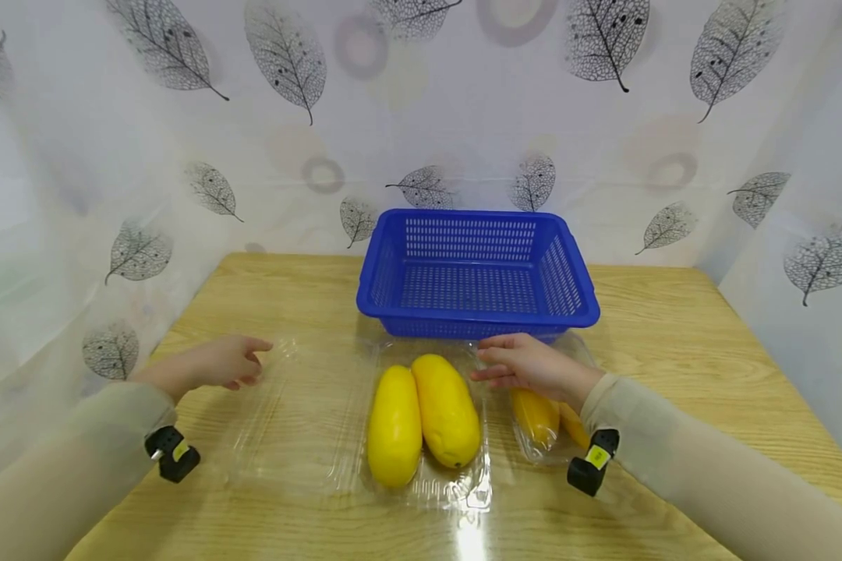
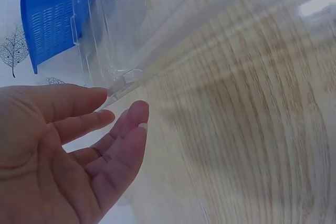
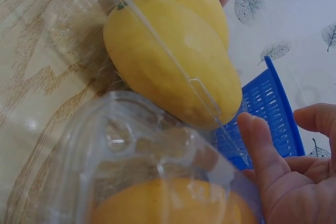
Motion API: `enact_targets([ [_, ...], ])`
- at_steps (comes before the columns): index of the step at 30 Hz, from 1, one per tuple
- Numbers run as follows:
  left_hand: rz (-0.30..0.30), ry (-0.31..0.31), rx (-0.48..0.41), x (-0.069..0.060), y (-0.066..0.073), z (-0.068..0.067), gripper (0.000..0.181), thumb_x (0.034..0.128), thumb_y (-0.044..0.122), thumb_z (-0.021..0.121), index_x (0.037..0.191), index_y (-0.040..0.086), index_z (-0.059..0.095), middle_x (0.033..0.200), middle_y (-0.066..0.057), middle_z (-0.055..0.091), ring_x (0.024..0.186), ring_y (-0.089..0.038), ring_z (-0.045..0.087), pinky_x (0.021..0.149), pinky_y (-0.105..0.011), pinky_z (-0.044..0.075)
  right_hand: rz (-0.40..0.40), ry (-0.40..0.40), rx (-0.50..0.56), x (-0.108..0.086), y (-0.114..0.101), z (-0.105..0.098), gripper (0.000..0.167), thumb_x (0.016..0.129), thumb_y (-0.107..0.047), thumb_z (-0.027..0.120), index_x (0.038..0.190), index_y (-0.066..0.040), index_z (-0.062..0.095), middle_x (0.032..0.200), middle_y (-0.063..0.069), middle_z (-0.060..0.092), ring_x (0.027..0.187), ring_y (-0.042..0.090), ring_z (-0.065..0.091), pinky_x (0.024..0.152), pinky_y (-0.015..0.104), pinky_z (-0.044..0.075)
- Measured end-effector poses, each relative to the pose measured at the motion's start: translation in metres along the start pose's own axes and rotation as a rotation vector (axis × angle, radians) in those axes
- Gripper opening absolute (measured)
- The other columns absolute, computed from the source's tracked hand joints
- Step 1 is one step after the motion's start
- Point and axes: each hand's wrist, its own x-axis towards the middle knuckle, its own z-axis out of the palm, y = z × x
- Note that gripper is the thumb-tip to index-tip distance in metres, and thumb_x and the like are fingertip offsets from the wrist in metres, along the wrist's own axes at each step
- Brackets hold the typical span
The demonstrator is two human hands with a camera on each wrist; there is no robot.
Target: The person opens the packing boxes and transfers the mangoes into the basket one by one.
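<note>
Two large oblong yellow fruits lie side by side in the base of a clear plastic clamshell box, its lid folded out flat to the left. My left hand is at the lid's far left corner, fingers loosely bent; in the left wrist view the thumb tip meets the corner's outline, and whether it touches I cannot tell. My right hand hovers by the box's far right corner with fingers spread and nothing held. Beneath it, a second clear box holds orange-yellow fruit, partly hidden by the hand and wrist.
A blue plastic basket with slotted walls stands behind the boxes, near the back of the wooden table. Leaf-printed white curtain hangs around the back and sides. Black wrist cameras sit on both sleeves.
</note>
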Motion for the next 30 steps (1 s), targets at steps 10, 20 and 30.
enact_targets([
  [10, -0.031, -0.039, 0.094, 0.001, 0.006, 0.004, 0.055, 0.0945, 0.013, 0.049, 0.133, -0.020, 0.029, 0.101, -0.020, 0.060, 0.070, -0.019, 0.057, 0.059, -0.033, 0.047, -0.001, 0.000, -0.006, 0.000, -0.002, 0.002, 0.051, 0.099, -0.014, 0.042, 0.138, 0.015, 0.026, 0.142, 0.030, 0.031, 0.109, 0.030, 0.058, 0.089, 0.037, 0.048],
  [20, -0.062, -0.041, 0.190, 0.004, 0.013, 0.010, 0.062, 0.0947, 0.020, 0.050, 0.130, -0.025, 0.027, 0.075, -0.007, 0.055, 0.067, -0.017, 0.054, 0.059, -0.032, 0.047, -0.007, -0.014, -0.013, -0.002, -0.004, 0.002, 0.053, 0.100, -0.015, 0.042, 0.139, 0.015, 0.023, 0.145, 0.030, 0.025, 0.113, 0.031, 0.055, 0.091, 0.036, 0.047],
  [30, -0.061, 0.004, 0.290, 0.009, 0.015, 0.018, 0.067, 0.0943, 0.026, 0.050, 0.130, -0.026, 0.026, 0.082, -0.023, 0.061, 0.073, -0.031, 0.059, 0.086, -0.048, 0.042, -0.059, -0.036, -0.071, -0.014, -0.001, -0.004, 0.058, 0.099, -0.019, 0.044, 0.141, 0.013, 0.021, 0.145, 0.030, 0.024, 0.115, 0.033, 0.053, 0.094, 0.040, 0.044],
])
